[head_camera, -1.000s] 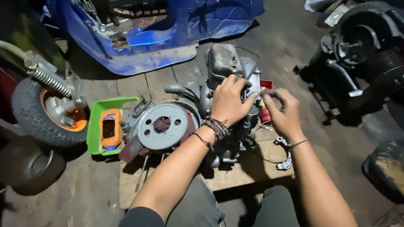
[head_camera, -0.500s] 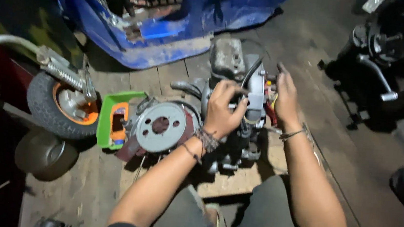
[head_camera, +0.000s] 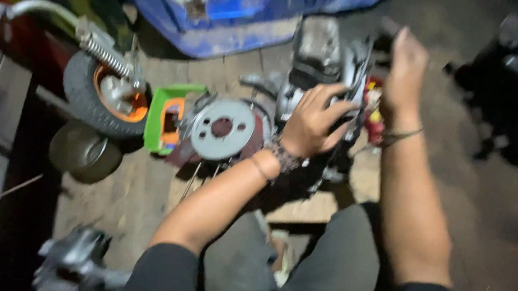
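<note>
Since half a second ago, my right hand [head_camera: 405,68] has risen toward the upper right of the frame; whether it holds something I cannot tell. My left hand [head_camera: 312,122] grips the engine [head_camera: 323,57] at centre, fingers curled around its side. Left of it sits the grey round flywheel [head_camera: 223,130], then the small wheel [head_camera: 104,97].

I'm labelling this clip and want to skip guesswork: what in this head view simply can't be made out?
- Right hand: motion blur; whether it grips anything cannot be told.
- Left hand: fingers lie on the engine; the part under the palm is hidden.
- Red thing: mostly behind the right wrist, kind unclear.
- Blue body: cut off by the top edge.
- Dark machine at right: too dim.
</note>
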